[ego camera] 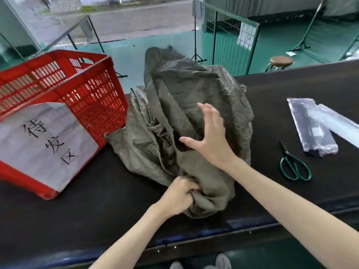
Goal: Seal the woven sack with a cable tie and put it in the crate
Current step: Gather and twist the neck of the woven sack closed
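Grey-green woven sack sits crumpled in the middle of the dark flat table, mouth loose, w/ no tie on it. It lies outside the red perforated plastic crate, its left folds touching the crate's near corner. Left hand is fisted round a bunch of the sack's near edge, gripping the cloth. Right hand is spread wide, fingers apart, palm down over the sack's middle; can't tell if it touches. White paper sheet on the crate's front wall reads "待发区" in black, handwritten, running top to bottom. To the right of the sack, well apart from it: green-handled scissors, blades closed, & just beyond them a clear plastic packet of black cable ties; its small label is too blurred to read.
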{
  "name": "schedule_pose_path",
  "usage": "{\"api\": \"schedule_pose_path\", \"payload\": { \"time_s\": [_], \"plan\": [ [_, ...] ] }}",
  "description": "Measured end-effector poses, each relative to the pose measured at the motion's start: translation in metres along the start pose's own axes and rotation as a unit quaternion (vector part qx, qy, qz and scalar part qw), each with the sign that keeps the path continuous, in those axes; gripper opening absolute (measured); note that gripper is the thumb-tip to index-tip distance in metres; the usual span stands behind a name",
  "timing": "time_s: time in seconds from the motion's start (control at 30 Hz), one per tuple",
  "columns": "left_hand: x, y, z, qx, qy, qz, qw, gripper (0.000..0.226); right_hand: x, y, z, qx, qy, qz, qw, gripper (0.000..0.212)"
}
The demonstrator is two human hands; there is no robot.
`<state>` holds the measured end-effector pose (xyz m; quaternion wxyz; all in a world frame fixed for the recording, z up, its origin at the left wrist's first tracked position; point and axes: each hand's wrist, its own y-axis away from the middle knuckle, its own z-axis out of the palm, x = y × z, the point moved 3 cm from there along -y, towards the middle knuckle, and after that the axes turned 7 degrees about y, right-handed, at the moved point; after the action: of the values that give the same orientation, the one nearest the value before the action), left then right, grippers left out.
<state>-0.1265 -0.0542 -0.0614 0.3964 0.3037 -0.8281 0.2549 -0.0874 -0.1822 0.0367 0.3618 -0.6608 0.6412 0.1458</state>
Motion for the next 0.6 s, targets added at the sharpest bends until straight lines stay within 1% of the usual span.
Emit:
{"api": "schedule_pose_path", "payload": {
  "time_s": [0.1,0.17,0.23,0.33,0.4,0.43,0.47,0.5,0.53,0.57,0.6],
  "plan": [
    [0.011,0.008,0.010,-0.092,-0.002,-0.023,0.995,0.021,0.004,-0.006,0.017,-0.099,0.015,0.039,0.994,0.104],
    [0.016,0.013,0.012,-0.124,0.012,-0.029,0.992,0.022,0.009,-0.004,0.026,-0.140,0.041,0.051,0.988,0.100],
    [0.020,0.019,0.009,-0.146,0.029,-0.033,0.988,0.024,0.018,0.000,0.032,-0.155,0.074,0.061,0.983,0.085],
    [0.024,0.026,0.001,-0.172,0.039,-0.039,0.983,0.027,0.034,0.004,0.032,-0.145,0.104,0.065,0.982,0.049],
    [0.023,0.029,-0.008,-0.194,0.061,-0.069,0.977,0.029,0.041,0.009,0.028,-0.122,0.088,0.038,0.988,0.024],
    [0.023,0.030,-0.013,-0.199,0.091,-0.088,0.972,0.028,0.044,0.010,0.024,-0.111,0.067,0.030,0.991,0.015],
    [0.023,0.030,-0.020,-0.191,0.137,-0.112,0.966,0.028,0.048,0.013,0.021,-0.104,0.055,0.028,0.993,0.010],
    [0.024,0.029,-0.027,-0.160,0.191,-0.135,0.959,0.026,0.052,0.016,0.018,-0.104,0.055,0.030,0.993,0.009],
    [0.024,0.026,-0.035,-0.097,0.240,-0.146,0.955,0.024,0.058,0.018,0.015,-0.111,0.064,0.039,0.991,0.013],
    [0.022,0.022,-0.044,0.000,0.264,-0.150,0.953,0.021,0.063,0.021,0.013,-0.126,0.079,0.053,0.987,0.021],
    [0.019,0.018,-0.054,0.114,0.254,-0.153,0.948,0.017,0.069,0.024,0.010,-0.149,0.098,0.071,0.981,0.027]
  ]
}}
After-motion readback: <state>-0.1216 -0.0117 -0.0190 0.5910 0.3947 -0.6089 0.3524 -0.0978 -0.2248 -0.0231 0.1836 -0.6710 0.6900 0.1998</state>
